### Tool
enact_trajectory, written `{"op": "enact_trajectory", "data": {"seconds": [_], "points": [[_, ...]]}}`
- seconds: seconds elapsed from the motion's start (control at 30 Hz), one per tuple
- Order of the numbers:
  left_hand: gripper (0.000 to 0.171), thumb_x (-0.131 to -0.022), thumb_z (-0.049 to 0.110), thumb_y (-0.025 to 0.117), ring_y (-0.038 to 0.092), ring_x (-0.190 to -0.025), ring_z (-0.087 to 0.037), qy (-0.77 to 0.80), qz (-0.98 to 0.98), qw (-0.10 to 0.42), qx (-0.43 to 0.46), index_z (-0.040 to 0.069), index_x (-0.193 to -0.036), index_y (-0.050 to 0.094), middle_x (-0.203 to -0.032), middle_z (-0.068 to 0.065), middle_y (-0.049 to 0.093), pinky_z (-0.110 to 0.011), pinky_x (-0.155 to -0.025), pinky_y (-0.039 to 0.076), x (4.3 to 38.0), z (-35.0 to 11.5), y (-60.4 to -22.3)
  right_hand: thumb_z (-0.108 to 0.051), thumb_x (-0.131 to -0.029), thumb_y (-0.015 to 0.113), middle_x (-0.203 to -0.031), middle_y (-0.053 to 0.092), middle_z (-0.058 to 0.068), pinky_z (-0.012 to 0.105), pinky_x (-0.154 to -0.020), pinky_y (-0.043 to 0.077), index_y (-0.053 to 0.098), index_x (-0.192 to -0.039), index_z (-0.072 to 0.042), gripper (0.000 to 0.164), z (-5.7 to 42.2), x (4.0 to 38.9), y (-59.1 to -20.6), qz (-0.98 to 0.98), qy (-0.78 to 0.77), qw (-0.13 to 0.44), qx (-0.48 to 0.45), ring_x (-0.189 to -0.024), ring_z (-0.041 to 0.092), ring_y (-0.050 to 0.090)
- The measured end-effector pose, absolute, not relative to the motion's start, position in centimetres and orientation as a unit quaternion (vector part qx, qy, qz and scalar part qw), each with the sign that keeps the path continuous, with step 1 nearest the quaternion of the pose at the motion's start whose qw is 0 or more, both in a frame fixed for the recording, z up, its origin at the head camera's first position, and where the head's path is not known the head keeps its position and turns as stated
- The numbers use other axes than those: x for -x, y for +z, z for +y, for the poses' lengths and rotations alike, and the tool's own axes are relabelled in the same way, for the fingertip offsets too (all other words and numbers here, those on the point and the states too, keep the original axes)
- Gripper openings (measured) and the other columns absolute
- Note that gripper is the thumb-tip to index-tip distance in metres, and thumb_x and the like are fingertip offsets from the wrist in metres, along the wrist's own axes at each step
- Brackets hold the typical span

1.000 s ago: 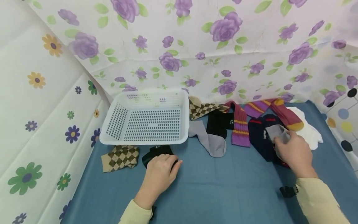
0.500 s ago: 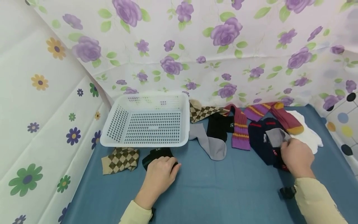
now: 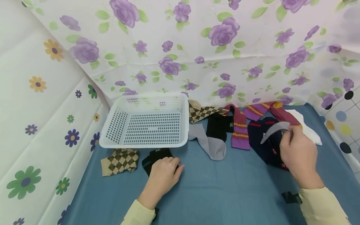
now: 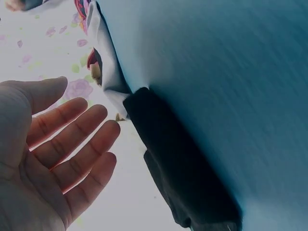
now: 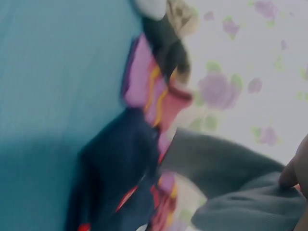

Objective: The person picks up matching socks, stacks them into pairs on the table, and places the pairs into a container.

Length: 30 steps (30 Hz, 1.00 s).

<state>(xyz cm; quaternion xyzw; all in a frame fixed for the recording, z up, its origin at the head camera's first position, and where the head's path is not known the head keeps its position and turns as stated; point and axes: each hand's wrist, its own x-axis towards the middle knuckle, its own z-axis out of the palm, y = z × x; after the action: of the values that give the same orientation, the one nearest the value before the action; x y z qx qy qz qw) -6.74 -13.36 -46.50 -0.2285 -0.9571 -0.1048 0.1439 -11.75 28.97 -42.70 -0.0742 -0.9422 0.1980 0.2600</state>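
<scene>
My right hand (image 3: 299,153) pinches a grey sock (image 3: 277,127), lifted over a pile of dark navy and black socks (image 3: 261,142) with red marks. In the right wrist view the held grey sock (image 5: 236,178) hangs from the fingertips beside the navy sock (image 5: 120,163). My left hand (image 3: 163,175) hovers by a folded black sock (image 3: 157,156) in front of the basket. The left wrist view shows that hand (image 4: 67,154) with loosely bent fingers, apart from the black sock (image 4: 178,159) and holding nothing.
A white plastic basket (image 3: 143,146) stands at the back left. Before it lies a folded checked sock (image 3: 121,162). Along the back lie another checked sock (image 3: 208,111), a black sock (image 3: 217,125), a grey sock (image 3: 215,148), striped purple socks (image 3: 240,134) and white socks (image 3: 310,131).
My right hand has picked the grey sock up off the dark pile and raised it, uncovering more of the socks beneath. The left hand has stayed almost still.
</scene>
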Motion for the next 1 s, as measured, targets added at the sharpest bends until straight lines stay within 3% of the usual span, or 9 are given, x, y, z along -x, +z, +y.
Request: {"op": "enact_trajectory", "data": {"seconds": [0.13,0.4,0.53,0.63,0.73,0.9,1.0], "points": [[0.021,-0.092,0.037,0.057,0.049,-0.064,-0.007,-0.108,-0.956,0.142,0.234,0.018,-0.095,0.067,-0.075,0.007,0.056,-0.025,-0.058,0.042,7.0,-12.7,-46.1,-0.022,-0.098,0.042,-0.075,0.056,0.013,0.049,-0.053,0.043,0.054,-0.109,-0.002,0.026,26.2,11.4,-41.4,-0.933,0.226,0.281,0.003,-0.057,0.028,0.052],[0.032,-0.094,0.041,0.053,0.054,-0.079,-0.008,-0.16,-0.943,0.149,0.252,0.015,-0.106,0.064,-0.091,0.004,0.061,-0.023,-0.067,0.046,7.7,-10.2,-44.8,-0.018,-0.095,0.051,-0.062,0.043,-0.004,0.03,-0.044,0.033,0.055,-0.112,-0.011,0.019,21.0,10.5,-40.5,-0.935,0.203,0.264,-0.124,-0.049,0.011,0.036],[0.038,-0.093,0.043,0.053,0.055,-0.09,-0.009,-0.193,-0.93,0.174,0.26,0.012,-0.113,0.061,-0.104,0.002,0.06,-0.023,-0.074,0.046,7.9,-8.8,-44.2,-0.017,-0.093,0.054,-0.065,0.045,-0.008,0.024,-0.043,0.034,0.057,-0.111,-0.015,0.018,19.0,10.1,-40.5,-0.927,0.213,0.253,-0.176,-0.05,0.007,0.035],[0.05,-0.091,0.05,0.052,0.053,-0.102,-0.011,-0.216,-0.929,0.167,0.25,0.012,-0.123,0.055,-0.115,0.0,0.057,-0.025,-0.081,0.045,7.9,-8.0,-43.9,-0.019,-0.094,0.054,-0.067,0.046,-0.01,0.023,-0.044,0.035,0.057,-0.11,-0.016,0.017,17.7,9.9,-40.6,-0.921,0.225,0.247,-0.198,-0.051,0.005,0.035],[0.07,-0.087,0.064,0.048,0.052,-0.107,-0.011,-0.235,-0.934,0.13,0.235,0.014,-0.136,0.043,-0.122,-0.002,0.054,-0.028,-0.081,0.046,7.7,-7.2,-43.8,-0.018,-0.094,0.054,-0.068,0.047,-0.011,0.021,-0.044,0.035,0.058,-0.11,-0.015,0.017,16.5,9.6,-40.9,-0.918,0.237,0.231,-0.218,-0.05,0.003,0.035],[0.094,-0.078,0.074,0.049,0.055,-0.093,-0.008,-0.254,-0.936,0.07,0.235,0.017,-0.148,0.022,-0.118,-0.002,0.056,-0.023,-0.071,0.047,7.6,-5.9,-44.3,-0.015,-0.091,0.058,-0.068,0.05,-0.01,0.018,-0.043,0.035,0.059,-0.11,-0.012,0.019,14.9,9.1,-41.6,-0.914,0.247,0.199,-0.252,-0.047,-0.001,0.034],[0.076,-0.086,0.056,0.055,0.054,-0.084,-0.004,-0.246,-0.933,0.079,0.249,0.015,-0.144,0.029,-0.109,0.0,0.058,-0.019,-0.066,0.045,7.8,-5.6,-44.8,-0.012,-0.09,0.059,-0.074,0.056,-0.006,0.017,-0.047,0.039,0.058,-0.109,-0.012,0.019,14.3,9.1,-41.8,-0.908,0.261,0.19,-0.269,-0.051,-0.002,0.04]]}}
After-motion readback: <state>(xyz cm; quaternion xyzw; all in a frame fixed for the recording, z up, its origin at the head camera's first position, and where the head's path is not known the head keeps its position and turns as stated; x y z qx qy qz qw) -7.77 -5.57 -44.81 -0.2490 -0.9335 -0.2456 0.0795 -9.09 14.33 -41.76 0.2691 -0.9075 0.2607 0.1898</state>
